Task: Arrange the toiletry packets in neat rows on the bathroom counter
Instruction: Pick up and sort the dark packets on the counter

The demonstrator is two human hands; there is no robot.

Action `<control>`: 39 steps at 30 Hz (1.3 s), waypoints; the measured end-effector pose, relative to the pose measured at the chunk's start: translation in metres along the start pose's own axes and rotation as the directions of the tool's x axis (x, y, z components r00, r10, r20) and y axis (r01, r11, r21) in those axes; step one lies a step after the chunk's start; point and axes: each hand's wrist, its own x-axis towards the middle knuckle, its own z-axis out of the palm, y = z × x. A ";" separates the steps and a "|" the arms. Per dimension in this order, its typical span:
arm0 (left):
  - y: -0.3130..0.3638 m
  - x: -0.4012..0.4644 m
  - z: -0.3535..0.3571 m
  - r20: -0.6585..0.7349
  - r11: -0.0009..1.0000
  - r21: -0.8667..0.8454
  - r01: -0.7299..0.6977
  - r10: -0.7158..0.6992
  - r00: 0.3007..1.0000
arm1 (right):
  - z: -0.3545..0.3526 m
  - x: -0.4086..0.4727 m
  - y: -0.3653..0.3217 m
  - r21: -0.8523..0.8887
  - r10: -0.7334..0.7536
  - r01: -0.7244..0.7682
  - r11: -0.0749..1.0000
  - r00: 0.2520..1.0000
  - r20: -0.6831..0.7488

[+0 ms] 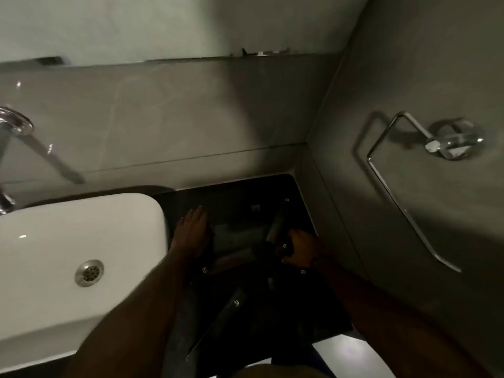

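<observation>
Several dark toiletry packets with small silver logos lie on the black counter [234,192] right of the sink. A long packet [278,222] leans diagonally toward the back corner, and my right hand [300,248] grips its lower end. Another long packet [221,323] lies diagonally near the front edge. My left hand [192,233] rests flat, fingers stretched forward, its edge against a small dark packet [208,248]. A further packet [302,274] lies below my right wrist. The scene is dim and blurred, so packet outlines are hard to tell.
A white basin [81,241] with a metal drain [89,272] fills the left. A chrome tap [13,126] stands at the far left. A chrome towel ring [425,148] hangs on the right wall. Grey walls close the counter at the back and right.
</observation>
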 end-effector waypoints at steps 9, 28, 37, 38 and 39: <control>-0.012 0.026 0.013 0.017 0.999 -0.029 0.039 -0.038 0.999 | 0.000 0.012 0.014 -0.067 -0.079 0.075 0.995 0.995 -0.058; 0.008 0.010 0.027 -0.187 0.993 -0.115 -0.035 0.013 0.982 | -0.033 0.098 -0.062 -0.227 -0.220 0.177 0.958 0.959 -0.179; 0.087 -0.028 0.075 0.109 0.776 -0.127 -0.618 0.630 0.769 | -0.036 0.108 -0.055 -0.201 -0.190 0.169 0.965 0.978 -0.088; 0.092 -0.030 0.079 0.115 0.749 -0.123 -0.650 0.662 0.741 | -0.035 0.108 -0.054 -0.212 -0.189 0.168 0.963 0.978 -0.086; 0.096 -0.033 0.083 0.109 0.728 -0.119 -0.675 0.685 0.720 | -0.033 0.108 -0.054 -0.217 -0.192 0.169 0.962 0.977 -0.092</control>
